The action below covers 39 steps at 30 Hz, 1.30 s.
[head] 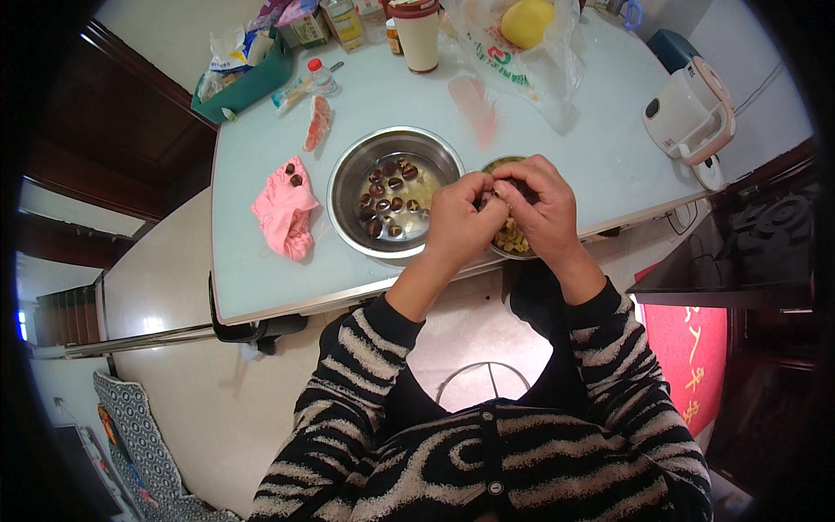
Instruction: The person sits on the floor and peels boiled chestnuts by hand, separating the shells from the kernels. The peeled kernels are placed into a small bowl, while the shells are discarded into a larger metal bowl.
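My left hand (pixel 462 214) and my right hand (pixel 543 207) meet above a smaller metal bowl (pixel 522 255) at the table's front edge. Pinched between their fingertips is a dark chestnut (pixel 483 204), mostly hidden by the fingers. Yellow peeled chestnut pieces (pixel 511 239) lie in the smaller bowl, and my hands cover much of it. Just left of it stands a large stainless steel bowl (pixel 340 215). Several brown chestnuts (pixel 376 189), some with cross cuts, sit there in shallow cloudy water.
Two chestnuts (pixel 293 174) rest on a pink cloth (pixel 287 215) at left. Behind are a grapefruit segment (pixel 318 124), a small red-capped bottle (pixel 322 78), a green basket (pixel 251 94), a lidded cup (pixel 416 39) and a plastic bag (pixel 554 85) with yellow fruit. A white electric kettle (pixel 682 107) stands right.
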Available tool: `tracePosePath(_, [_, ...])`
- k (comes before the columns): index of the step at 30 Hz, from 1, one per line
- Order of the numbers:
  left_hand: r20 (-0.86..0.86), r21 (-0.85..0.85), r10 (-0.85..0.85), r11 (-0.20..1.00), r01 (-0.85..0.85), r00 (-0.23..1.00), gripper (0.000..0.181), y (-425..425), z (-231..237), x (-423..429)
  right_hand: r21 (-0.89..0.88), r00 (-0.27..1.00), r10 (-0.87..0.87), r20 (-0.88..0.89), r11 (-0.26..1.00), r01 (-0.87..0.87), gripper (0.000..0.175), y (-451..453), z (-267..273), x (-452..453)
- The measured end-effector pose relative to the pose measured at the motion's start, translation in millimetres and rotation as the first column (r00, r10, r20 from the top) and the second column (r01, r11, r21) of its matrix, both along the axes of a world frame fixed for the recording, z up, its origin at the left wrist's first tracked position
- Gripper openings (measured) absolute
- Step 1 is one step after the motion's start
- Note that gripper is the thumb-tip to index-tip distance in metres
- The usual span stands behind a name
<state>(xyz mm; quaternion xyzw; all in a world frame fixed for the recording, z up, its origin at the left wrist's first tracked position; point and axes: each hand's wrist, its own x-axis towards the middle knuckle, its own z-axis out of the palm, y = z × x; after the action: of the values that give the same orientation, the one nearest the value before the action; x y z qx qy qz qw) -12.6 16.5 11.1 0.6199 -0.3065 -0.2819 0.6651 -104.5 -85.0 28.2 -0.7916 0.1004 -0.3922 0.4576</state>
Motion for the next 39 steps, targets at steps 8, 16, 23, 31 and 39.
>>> tracePosePath(8, [-0.493,-0.189,-0.203,0.974,0.123,0.846,0.009,-1.8,6.0,0.7,0.638,0.990,0.143,-0.016,0.764,-0.099,0.021,-5.7,7.4,-5.4])
tracePosePath(16, [-0.456,-0.108,-0.246,0.969,0.221,0.855,0.017,-0.8,8.8,3.7,0.568,0.971,0.228,-0.066,0.809,-0.152,0.023,-14.4,3.0,-7.7])
tracePosePath(23, [-0.409,-0.076,-0.223,0.975,0.210,0.885,0.012,0.7,8.2,6.1,0.536,0.954,0.299,-0.032,0.811,-0.237,0.021,-14.2,0.7,-8.8])
tracePosePath(31, [-0.237,0.005,-0.190,0.980,0.197,0.953,0.010,3.2,8.5,7.9,0.604,0.962,0.267,-0.051,0.776,-0.183,0.020,-12.3,-2.5,-7.8])
tracePosePath(39, [-0.261,0.011,-0.148,0.988,0.156,0.954,0.006,1.4,5.9,4.7,0.570,0.972,0.231,-0.043,0.804,-0.166,0.020,-9.4,-4.3,-5.0])
